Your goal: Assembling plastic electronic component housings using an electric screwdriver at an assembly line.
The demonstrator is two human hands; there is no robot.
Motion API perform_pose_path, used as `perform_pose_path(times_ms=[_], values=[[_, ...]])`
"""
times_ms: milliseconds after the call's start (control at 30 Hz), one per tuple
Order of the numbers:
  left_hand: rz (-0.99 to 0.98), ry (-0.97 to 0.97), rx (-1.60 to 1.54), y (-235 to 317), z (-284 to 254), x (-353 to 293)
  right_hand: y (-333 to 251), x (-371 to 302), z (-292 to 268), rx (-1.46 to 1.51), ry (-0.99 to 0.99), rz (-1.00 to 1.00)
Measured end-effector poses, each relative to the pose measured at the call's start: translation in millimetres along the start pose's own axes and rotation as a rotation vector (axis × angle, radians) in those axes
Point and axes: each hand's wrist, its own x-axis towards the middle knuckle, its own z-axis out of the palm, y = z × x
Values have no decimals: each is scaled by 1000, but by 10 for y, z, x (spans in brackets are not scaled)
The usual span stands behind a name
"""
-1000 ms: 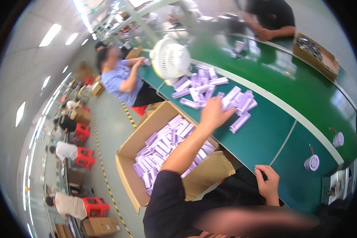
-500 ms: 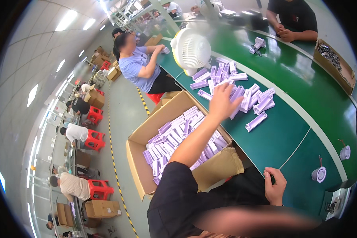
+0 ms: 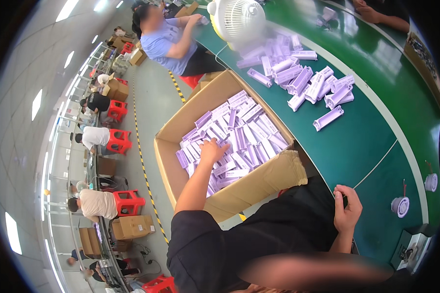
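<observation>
pale purple packs [image 3: 239,141] in brown cardboard box [image 3: 259,183]; green worktop [image 3: 371,132] with white lines; white fan [image 3: 237,19]; red stools [image 3: 127,202]; yellow-black striped floor tape [image 3: 144,171].

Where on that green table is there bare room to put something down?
The green table lies bare between the heap of purple packs and the small round reels near the right hand. It is crowded around the white fan.
</observation>
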Motion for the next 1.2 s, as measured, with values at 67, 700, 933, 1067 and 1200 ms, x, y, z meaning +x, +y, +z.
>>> perform_pose_path(times_ms=[67, 700, 933, 1067, 1200], values=[[-85, 23, 46, -52, 75, -33, -21, 3, 11, 7, -12, -2], [-342, -59, -292, 172, 154, -76, -36, -6, -20, -5, 24, -21], [-286, 73, -317, 157, 320, -35, -54, 15, -30, 8, 24, -42], [-254, 135, -308, 139, 336, -46, -65, 14, -28, 15, 26, -35], [-210, 92, -310, 334, 183, -125, -61, 17, -46, 1, 37, -29]])
